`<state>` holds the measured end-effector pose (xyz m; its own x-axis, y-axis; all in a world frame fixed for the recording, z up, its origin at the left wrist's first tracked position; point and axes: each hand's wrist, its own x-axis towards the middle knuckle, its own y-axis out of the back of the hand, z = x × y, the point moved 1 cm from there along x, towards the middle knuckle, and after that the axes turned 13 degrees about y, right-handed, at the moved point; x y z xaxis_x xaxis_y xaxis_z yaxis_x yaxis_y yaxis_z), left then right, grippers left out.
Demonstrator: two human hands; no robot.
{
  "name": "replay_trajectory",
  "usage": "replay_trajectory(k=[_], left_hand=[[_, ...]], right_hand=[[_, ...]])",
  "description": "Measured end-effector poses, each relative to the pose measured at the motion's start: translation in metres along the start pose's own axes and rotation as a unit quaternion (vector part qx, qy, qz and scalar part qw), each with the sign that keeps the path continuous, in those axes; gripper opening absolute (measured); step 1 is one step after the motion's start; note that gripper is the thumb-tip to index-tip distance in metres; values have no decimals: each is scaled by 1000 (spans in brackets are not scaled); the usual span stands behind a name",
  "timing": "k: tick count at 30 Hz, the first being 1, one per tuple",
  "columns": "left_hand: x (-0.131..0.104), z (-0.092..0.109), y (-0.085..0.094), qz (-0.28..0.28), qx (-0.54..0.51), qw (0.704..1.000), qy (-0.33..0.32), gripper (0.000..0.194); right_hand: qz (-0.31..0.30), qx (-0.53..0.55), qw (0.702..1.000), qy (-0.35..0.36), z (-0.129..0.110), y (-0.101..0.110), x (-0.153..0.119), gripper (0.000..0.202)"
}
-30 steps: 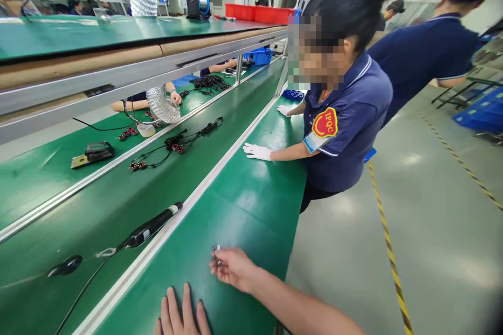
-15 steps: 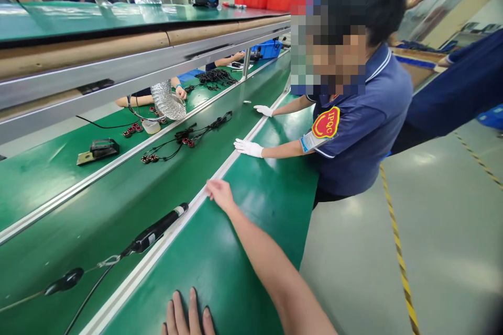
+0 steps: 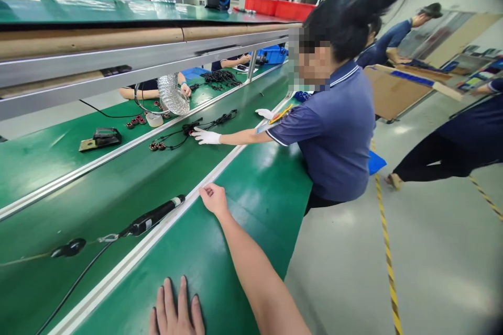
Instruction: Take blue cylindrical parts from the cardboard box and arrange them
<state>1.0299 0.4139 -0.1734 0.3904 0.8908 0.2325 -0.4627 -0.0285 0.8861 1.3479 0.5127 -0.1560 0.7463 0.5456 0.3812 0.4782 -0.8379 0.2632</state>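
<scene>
Plainly, the right hand (image 3: 213,198) lay half-curled, grip loose and holding nothing, touching the white rail (image 3: 165,238) at twelve o'clock. The left hand (image 3: 176,314) pressed flat, fingers spread, on the green bench (image 3: 243,204). No writing was legible.

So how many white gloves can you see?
2, both on the co-worker in blue. One glove reaches onto the middle belt by the black wires; the other glove rests farther back at the rail. More may be hidden.

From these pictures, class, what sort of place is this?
Probably an electronics assembly line in a factory: long green conveyor belt, black wired parts laid along it, and a uniformed worker's white-gloved hand reaching for them.
</scene>
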Motion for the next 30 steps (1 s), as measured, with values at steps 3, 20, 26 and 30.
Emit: replay_trajectory(k=[3,20,26,30], left_hand=[[0,-4,-1,-1,1,1000,-3,74],[1,-3,5,-15,5,1000,7,57],[1,3,0,-73,36,996,41,54],[3,-1,22,-165,-25,984,56,63]], right_hand=[[-1,-7,1000,1,0,0,-2,28],[-128,-228,965,-5,-81,48,-309,17],[-116,-324,937,66,-84,50,-322,31],[-102,-312,940,91,-100,47,-291,28]])
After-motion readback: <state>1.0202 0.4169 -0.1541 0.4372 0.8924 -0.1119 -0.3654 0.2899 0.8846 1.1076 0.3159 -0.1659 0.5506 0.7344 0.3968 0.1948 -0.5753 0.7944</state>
